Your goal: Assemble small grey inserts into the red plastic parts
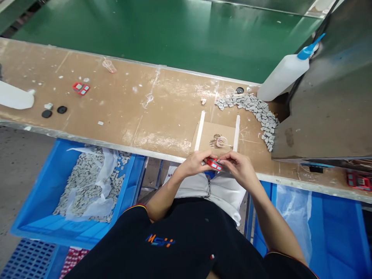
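While clamping the red toy car (214,164) in the left hand (190,164) by the table (162,131), apparently fits a grey piece (219,161) with the right hand (240,167) pinched on it, next likely needing careful pressing.

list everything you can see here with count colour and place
bench: 1, brown, across middle
green surface: 1, green, beyond bench
metal box: 1, grey, right
bottles: 2, white, left edge and right
red toys: 3, red, in hands, bench left, right edge
bins: at least 2, blue, below bench
grey tiles: uncountable, grey, bench right and left bin
black discs: 3, black, two left, one right
plastic cups: at least 2, clear, left and centre
tape strips: 2, white, before the person
cardboard: 1, brown, between tape strips
shirt: 1, black, bottom
left hand: 1, bare, holding red toy
right hand: 1, bare, fingers at that toy
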{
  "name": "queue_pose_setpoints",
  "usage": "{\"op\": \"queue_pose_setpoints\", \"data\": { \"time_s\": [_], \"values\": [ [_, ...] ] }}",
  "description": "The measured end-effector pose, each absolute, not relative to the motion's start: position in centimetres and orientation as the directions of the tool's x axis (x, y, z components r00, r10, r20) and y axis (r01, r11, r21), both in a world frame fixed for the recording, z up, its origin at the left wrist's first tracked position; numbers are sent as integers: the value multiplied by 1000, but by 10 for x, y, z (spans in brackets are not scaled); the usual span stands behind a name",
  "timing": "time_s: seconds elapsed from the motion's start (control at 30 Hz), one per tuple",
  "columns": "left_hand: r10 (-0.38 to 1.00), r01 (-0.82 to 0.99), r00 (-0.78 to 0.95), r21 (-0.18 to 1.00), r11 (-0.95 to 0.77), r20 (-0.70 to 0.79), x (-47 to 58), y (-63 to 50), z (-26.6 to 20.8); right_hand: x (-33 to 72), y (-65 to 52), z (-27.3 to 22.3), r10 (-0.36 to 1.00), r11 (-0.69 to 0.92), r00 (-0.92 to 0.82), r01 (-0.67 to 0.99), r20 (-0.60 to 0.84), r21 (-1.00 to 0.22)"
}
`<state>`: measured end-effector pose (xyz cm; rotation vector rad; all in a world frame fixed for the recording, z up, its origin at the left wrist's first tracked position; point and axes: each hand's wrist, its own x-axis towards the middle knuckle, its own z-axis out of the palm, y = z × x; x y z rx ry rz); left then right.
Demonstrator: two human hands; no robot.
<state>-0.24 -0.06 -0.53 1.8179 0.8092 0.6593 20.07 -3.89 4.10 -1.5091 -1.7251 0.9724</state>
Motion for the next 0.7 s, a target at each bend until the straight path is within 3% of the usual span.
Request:
{"op": "queue_pose_setpoints", "data": {
  "time_s": [0.23,0.5,0.7],
  "values": [
    [760,170,637,940,-296,124,-4,1,-7,195,-42,30,994,11,-108,386,-33,-923],
    [756,216,645,922,-321,112,-5,-1,-7,184,-59,33,977,208,-101,613,185,-762],
    [735,184,655,905,-384,178,-6,-3,-9,186,-70,33,969,242,-165,509,182,-826]
  ]
}}
